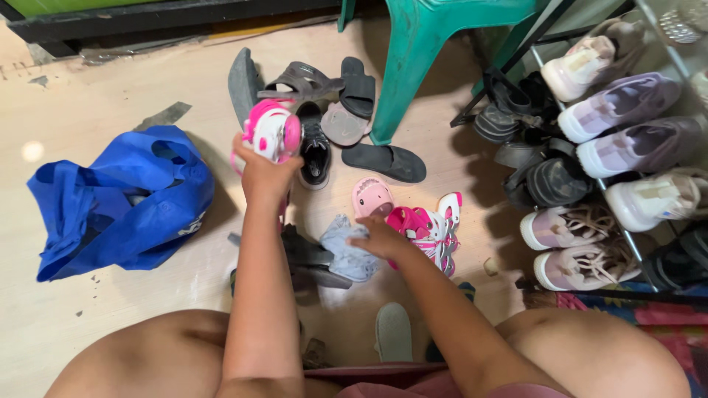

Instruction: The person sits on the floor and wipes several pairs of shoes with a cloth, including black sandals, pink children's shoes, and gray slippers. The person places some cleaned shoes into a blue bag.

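Upper centre of the frame, your left hand [259,171] is clenched around a pink-and-white roller skate [271,131] — likely rigid, weighty, wheels free to spin, so hold the boot shell. Your right hand [377,239] lies curled on its pair [426,227] at centre — grasp unclear.

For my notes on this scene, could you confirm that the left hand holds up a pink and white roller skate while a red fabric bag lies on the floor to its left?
Not quite: the head view shows the fabric bag is blue, not red. The left hand does hold up the pink and white roller skate, and the bag lies on the floor to its left.
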